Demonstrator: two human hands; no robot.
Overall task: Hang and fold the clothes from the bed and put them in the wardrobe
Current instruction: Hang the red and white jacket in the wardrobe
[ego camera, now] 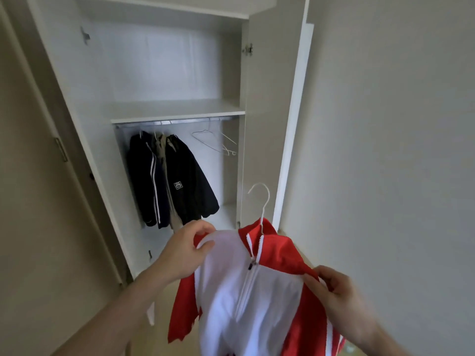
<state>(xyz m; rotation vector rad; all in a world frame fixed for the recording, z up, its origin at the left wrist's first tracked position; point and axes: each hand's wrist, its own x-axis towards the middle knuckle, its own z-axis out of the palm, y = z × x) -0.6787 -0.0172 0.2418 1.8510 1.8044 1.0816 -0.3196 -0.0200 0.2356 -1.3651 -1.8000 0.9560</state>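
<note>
Red and white jacket (pixel 239 286) on a white hanger (pixel 262 201); left hand (pixel 182 253) and right hand (pixel 336 291) each pinch a shoulder, before the open wardrobe (pixel 177 109).

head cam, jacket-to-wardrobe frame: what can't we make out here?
- Hanger, head view: only the hook shows; its shoulders are inside the red and white jacket.
- Jacket hem: cut off by the bottom edge.
- Left hand and right hand grip: fingers curl into the fabric, so hanger contact is hidden.
- Middle beige garment: squeezed between two dark jackets, type unclear.
- Bed: out of view.
</note>
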